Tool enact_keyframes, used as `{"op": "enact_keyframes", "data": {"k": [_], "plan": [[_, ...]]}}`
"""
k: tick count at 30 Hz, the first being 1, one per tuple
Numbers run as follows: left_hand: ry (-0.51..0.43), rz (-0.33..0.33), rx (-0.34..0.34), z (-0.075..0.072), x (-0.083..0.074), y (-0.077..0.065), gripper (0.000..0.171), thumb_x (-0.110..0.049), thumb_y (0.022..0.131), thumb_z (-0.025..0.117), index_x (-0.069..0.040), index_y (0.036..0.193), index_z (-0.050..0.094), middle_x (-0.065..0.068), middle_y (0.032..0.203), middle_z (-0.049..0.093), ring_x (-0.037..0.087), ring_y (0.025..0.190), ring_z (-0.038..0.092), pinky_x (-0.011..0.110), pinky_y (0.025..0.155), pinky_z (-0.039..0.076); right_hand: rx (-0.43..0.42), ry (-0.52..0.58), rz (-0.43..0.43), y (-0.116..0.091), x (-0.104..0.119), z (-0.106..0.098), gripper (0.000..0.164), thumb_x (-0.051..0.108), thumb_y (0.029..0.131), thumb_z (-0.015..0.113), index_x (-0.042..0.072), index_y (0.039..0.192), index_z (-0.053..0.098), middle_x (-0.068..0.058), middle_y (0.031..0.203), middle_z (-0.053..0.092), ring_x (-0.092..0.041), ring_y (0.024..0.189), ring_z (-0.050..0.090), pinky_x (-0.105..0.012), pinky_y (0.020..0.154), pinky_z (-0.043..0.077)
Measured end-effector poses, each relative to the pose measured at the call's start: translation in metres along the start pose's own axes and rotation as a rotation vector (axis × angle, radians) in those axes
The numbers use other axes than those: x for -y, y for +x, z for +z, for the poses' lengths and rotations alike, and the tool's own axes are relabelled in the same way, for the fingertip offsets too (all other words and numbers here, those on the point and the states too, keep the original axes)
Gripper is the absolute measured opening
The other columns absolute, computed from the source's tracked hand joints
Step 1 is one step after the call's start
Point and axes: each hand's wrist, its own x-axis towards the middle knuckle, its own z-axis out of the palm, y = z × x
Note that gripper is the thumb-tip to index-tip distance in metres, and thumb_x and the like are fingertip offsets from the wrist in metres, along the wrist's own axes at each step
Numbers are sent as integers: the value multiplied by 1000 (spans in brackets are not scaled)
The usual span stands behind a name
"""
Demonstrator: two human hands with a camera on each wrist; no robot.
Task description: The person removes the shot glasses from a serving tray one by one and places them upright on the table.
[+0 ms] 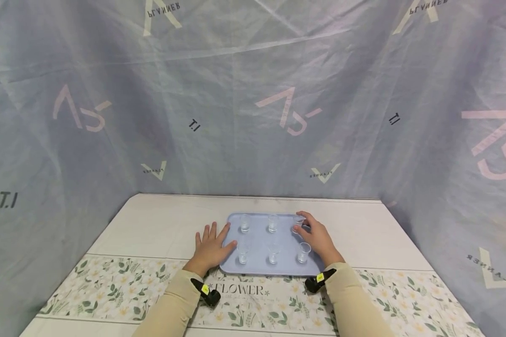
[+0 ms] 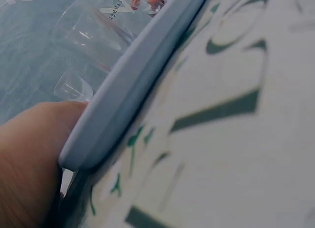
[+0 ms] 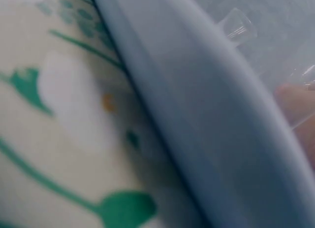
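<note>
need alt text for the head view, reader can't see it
A person's right hand grips the back right cup on a blue tray of six clear cups. The left hand lies spread at the tray's left edge. A grey curtain hangs behind the table.

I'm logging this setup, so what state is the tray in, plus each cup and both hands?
Tray: lying flat.
Back left cup: upright.
Back middle cup: upright.
Back right cup: gripped; whether lifted, can't tell.
Front left cup: upright.
Front middle cup: upright.
Front right cup: upright, open-topped.
Left hand: fingers spread, at the tray's left edge.
Right hand: holding the back right cup.
</note>
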Motion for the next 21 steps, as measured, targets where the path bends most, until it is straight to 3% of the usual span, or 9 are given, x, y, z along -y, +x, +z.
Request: {"op": "enact_keyframes", "data": {"k": [9, 16, 21], "plan": [[-19, 3, -15, -5, -6, -5, 76, -63, 100, 40, -19, 161, 30, 27, 166, 13, 48, 152, 5, 68, 117, -3, -60, -33, -43, -4, 0, -3, 48, 26, 94, 74, 13, 137, 56, -12, 102, 67, -37, 105, 66, -57, 95, 49], [-13, 2, -11, -2, -2, -2, 76, -65, 100, 40, -24, 162, 27, 25, 167, 10, 47, 153, 3, 68, 117, -4, -129, -117, -72, -6, -4, -8, 47, 31, 94, 74, 15, 135, 58, -14, 105, 68, -36, 99, 65, -55, 87, 50], [-12, -1, -5, -6, -4, -5, 73, -61, 101, 43, -22, 162, 29, 24, 166, 12, 47, 153, 4, 68, 116, -2, -202, -111, -84, -6, -11, -15, 47, 29, 94, 74, 13, 136, 58, -16, 104, 69, -36, 97, 65, -55, 87, 50]]}}
